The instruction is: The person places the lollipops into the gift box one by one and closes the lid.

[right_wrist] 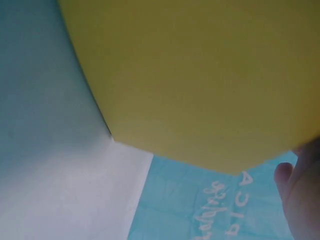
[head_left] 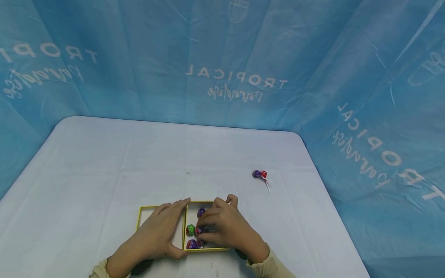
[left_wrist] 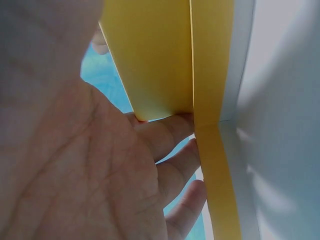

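Note:
A yellow-edged box [head_left: 208, 250] with a white inside stands near the table's front edge, several wrapped lollipops in it. My left hand [head_left: 158, 229] grips the box at its left side, fingers at the far corner and thumb at the near one. Yellow walls [left_wrist: 212, 75] show against those fingers in the left wrist view. Inside the box my right hand [head_left: 226, 224] pinches a red-and-dark lollipop [head_left: 198, 231], its stick hidden by the fingers. Around it lie a green lollipop [head_left: 190, 230], a purple lollipop [head_left: 201, 212] and another purple lollipop [head_left: 192, 244].
A second yellow-edged white tray or lid [head_left: 147, 209] lies left of the box, partly under my left hand. Farther back to the right, a purple lollipop [head_left: 256, 173] and a red lollipop [head_left: 264, 174] lie together on the white table [head_left: 104, 166]. Blue printed curtains [head_left: 156, 58] surround the table.

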